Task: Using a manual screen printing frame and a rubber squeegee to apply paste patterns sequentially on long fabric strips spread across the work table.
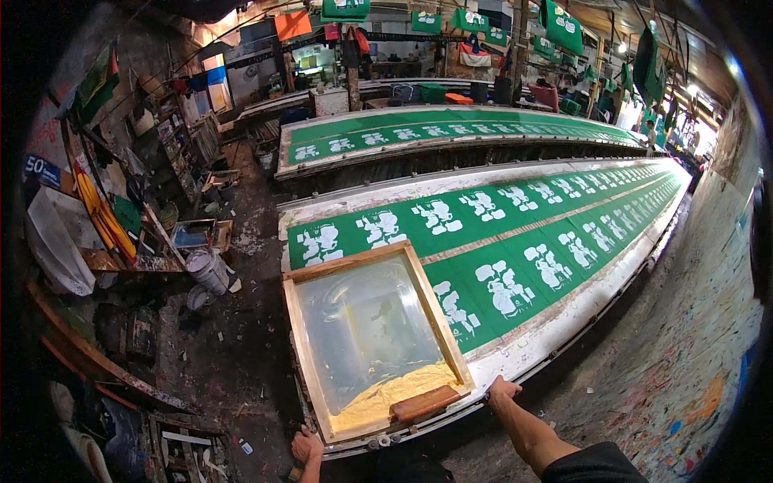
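A wooden-framed printing screen point(439, 326) lies on the near end of a long printing table point(515, 354). Yellow ink point(394, 394) is pooled along the screen's near side, and a brown wooden squeegee point(424, 403) rests there by the near right corner. My left hand point(307, 445) is closed at the table's near left corner, beside the screen frame; what its fingers hold is hidden. To the right of the screen, my right hand point(505, 389) is curled over the table edge. Green fabric point(515, 233) with rows of white printed shapes covers the table beyond the screen.
A second long table point(451, 121) with printed green fabric runs behind. On the left floor stand a paint-stained bucket point(207, 270) and cluttered shelves point(173, 153). A paint-spattered wall point(676, 346) runs along the right. Green printed pieces point(561, 28) hang overhead.
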A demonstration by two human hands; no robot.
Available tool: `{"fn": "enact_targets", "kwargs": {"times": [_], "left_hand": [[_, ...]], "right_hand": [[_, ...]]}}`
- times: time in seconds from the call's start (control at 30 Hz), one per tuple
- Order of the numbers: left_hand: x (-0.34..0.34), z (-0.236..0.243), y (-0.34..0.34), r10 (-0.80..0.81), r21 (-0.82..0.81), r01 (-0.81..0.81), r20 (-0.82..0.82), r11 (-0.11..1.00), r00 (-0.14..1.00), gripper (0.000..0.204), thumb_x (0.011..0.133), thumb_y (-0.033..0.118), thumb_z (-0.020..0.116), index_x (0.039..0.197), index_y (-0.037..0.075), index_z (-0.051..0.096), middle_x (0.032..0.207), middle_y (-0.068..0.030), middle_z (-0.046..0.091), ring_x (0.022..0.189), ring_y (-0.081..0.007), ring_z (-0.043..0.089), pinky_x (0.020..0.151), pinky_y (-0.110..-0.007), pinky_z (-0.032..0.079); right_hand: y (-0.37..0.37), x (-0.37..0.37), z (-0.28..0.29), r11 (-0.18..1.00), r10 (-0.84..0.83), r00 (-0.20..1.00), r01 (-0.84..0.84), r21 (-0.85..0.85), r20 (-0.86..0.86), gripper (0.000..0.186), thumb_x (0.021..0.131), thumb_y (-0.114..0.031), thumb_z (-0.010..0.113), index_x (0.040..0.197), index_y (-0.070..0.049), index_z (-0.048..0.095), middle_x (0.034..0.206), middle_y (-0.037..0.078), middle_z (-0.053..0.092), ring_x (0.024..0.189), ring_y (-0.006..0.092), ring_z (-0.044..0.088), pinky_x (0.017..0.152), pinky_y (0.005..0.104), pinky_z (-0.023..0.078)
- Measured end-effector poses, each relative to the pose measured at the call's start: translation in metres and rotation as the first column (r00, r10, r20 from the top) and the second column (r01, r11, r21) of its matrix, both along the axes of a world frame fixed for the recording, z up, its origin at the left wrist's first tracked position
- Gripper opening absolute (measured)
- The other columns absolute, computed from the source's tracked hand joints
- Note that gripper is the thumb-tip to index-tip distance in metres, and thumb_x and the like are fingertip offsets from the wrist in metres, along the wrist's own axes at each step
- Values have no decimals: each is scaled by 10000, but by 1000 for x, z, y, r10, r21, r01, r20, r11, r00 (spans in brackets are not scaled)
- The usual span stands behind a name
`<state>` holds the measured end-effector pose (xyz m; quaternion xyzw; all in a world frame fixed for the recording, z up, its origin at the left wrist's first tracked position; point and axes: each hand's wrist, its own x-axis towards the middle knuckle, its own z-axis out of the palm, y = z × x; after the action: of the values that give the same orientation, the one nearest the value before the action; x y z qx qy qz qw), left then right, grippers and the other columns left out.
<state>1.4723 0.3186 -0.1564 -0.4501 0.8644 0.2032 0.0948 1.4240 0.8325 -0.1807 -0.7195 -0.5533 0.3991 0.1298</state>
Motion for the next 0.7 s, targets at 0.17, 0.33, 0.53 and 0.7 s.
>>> {"fn": "enact_targets", "kwargs": {"times": [0.17, 0.33, 0.53, 0.7], "left_hand": [[2, -2, -1, -1, 0, 1, -4, 1000, 1000, 547, 1008, 457, 392, 996, -11, 675, 1014, -237, 662, 1007, -410, 610, 891, -510, 461], [0, 5, 1, -26, 25, 26, 7, 999, 1000, 543, 1012, 449, 387, 1005, -17, 665, 1038, -232, 658, 1021, -412, 604, 892, -511, 458], [1, 2, -2, -48, 11, 48, 24, 999, 999, 525, 1016, 422, 386, 1012, -26, 659, 1023, -245, 654, 1027, -414, 603, 893, -516, 454], [0, -2, -3, -29, 38, 28, 11, 999, 1000, 542, 1016, 431, 382, 996, -31, 663, 1017, -253, 651, 1021, -421, 603, 891, -515, 453]], "right_hand": [[0, -2, 2, 999, -32, 999, 32, -19, -22, 649, 812, -177, 678, 1280, 48, 288, 1119, 321, 614, 1041, 455, 631, 953, 479, 496], [-1, -2, 2, 1000, -30, 1000, 30, -8, -2, 680, 815, -201, 693, 1294, 48, 281, 1115, 322, 616, 1049, 452, 630, 954, 479, 499], [0, -1, 1, 1000, -13, 1000, 13, -4, -12, 696, 815, -207, 693, 1305, 55, 273, 1123, 323, 616, 1058, 450, 628, 958, 475, 500], [8, 2, -12, 1000, 22, 1000, -22, -10, -1, 683, 817, -198, 678, 1302, 61, 273, 1125, 325, 614, 1055, 445, 630, 951, 473, 500]]}}
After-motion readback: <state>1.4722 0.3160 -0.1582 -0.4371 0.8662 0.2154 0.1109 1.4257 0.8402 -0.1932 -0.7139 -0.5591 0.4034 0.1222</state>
